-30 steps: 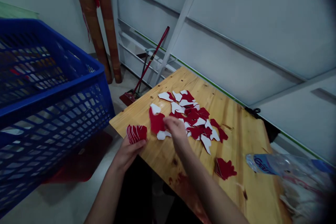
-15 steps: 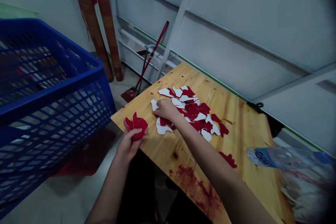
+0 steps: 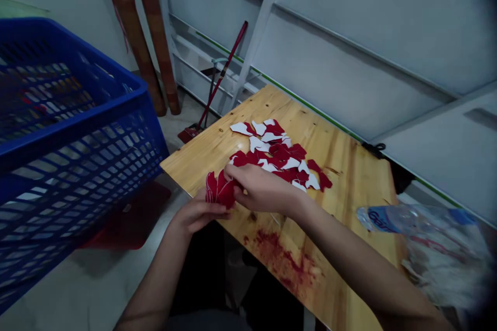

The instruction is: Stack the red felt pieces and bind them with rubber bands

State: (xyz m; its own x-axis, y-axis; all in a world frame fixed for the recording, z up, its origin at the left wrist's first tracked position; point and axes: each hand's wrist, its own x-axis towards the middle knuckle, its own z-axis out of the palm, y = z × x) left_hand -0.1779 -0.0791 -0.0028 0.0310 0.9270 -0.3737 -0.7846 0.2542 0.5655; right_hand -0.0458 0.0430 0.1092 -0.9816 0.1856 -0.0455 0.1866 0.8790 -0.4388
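A scatter of red and white cut pieces lies on the wooden table. My left hand holds a small stack of red pieces upright at the table's near-left edge. My right hand is closed on the same stack from the right, its fingers touching the red pieces. Both hands meet just in front of the scattered pile.
A large blue plastic crate stands close on the left. A plastic water bottle lies on the table's right side. A red stain marks the near table edge. A red-handled broom and cardboard rolls lean by the wall.
My right hand left the scattered pile and came back to the stack in my left hand. The white pieces at the pile's near-left edge are gone from the table.
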